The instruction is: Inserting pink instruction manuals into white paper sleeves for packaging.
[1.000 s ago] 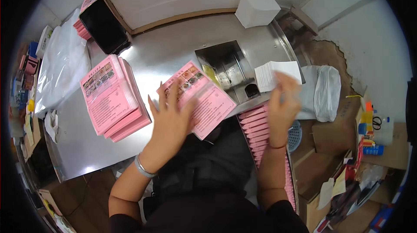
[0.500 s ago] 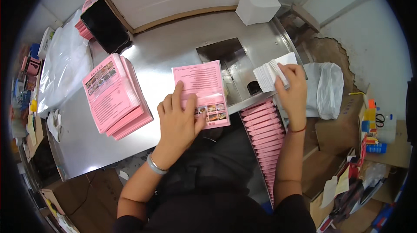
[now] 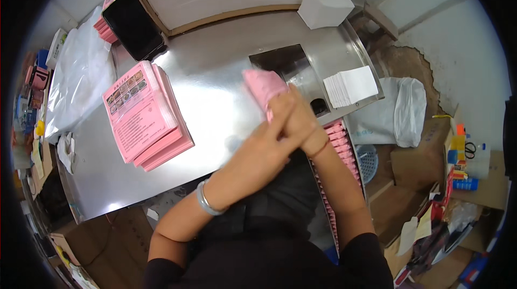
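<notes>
A pink printed sheet (image 3: 263, 85), now folded or rolled into a narrow shape and partly blurred, sticks out above my two hands over the metal table. My right hand (image 3: 297, 119) is closed around its lower part. My left hand (image 3: 265, 149) is pressed up against the right, its fingers closed at the sheet's near end; the fingertips are partly hidden. To the left lies a thick stack of pink printed sheets (image 3: 142, 122). On the right, a fanned stack of white slips (image 3: 353, 87) rests by the table edge. Below it, a long box holds rows of folded pink packets (image 3: 342, 146).
A black phone (image 3: 132, 25) leans on another pink pile at the back left, near clear plastic wrap (image 3: 81, 73). A white paper block (image 3: 326, 8) stands at the back right. A dark cutout (image 3: 285, 63) and a small black round object (image 3: 319, 107) lie near the hands.
The pink sheet lay flat under my left hand and is now folded up between both hands. My right hand has moved left from the white slips to the sheet.
</notes>
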A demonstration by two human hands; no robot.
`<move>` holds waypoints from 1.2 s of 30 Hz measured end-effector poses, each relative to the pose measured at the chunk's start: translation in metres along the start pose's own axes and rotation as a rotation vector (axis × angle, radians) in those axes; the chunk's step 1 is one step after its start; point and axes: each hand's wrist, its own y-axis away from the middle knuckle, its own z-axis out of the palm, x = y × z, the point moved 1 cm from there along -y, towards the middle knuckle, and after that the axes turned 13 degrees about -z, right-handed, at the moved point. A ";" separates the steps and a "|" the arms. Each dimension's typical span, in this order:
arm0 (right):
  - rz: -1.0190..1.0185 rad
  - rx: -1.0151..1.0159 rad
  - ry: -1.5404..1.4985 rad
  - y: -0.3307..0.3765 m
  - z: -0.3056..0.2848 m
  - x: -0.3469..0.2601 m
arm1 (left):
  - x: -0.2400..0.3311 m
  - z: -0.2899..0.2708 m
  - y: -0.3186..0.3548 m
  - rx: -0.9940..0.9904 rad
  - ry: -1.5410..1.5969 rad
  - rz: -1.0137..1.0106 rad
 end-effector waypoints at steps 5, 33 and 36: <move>0.182 0.487 0.015 0.010 -0.037 0.016 | -0.024 -0.057 0.044 0.257 0.063 -0.500; -0.121 0.356 0.105 0.015 -0.017 -0.054 | -0.043 -0.023 0.038 0.149 -0.362 -0.355; -0.051 0.405 0.102 -0.006 -0.011 -0.046 | -0.044 -0.002 0.037 0.212 -0.438 -0.229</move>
